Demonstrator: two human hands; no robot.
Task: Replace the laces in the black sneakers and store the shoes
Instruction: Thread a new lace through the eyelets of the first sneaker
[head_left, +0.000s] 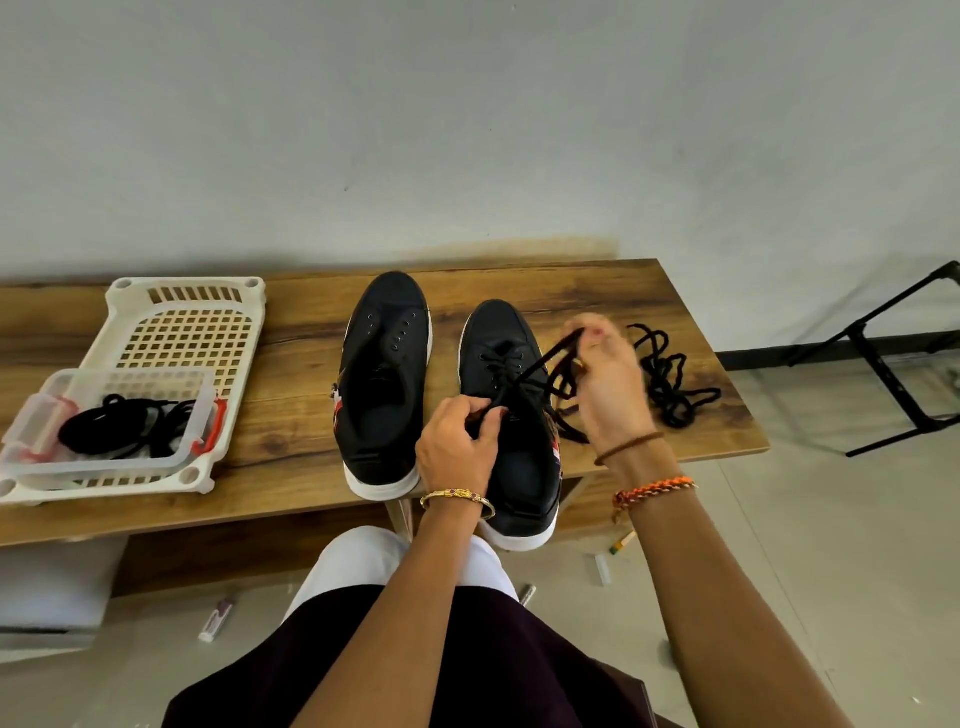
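Note:
Two black sneakers with white soles stand side by side on a wooden table (291, 364). The left sneaker (384, 384) has bare eyelets and no lace. The right sneaker (511, 431) carries a black lace through its lower eyelets. My left hand (457, 441) pinches one lace end (493, 402) over the shoe's opening. My right hand (608, 379), slightly blurred, grips the other lace strand and holds it up to the right of the shoe. A loose black lace (670, 379) lies tangled on the table beyond my right hand.
A white perforated plastic tray (192, 332) lies at the table's left, holding a clear plastic box (31, 431) with black laces inside. A black metal frame (893, 364) stands on the floor at right. Small items lie on the floor near my knees.

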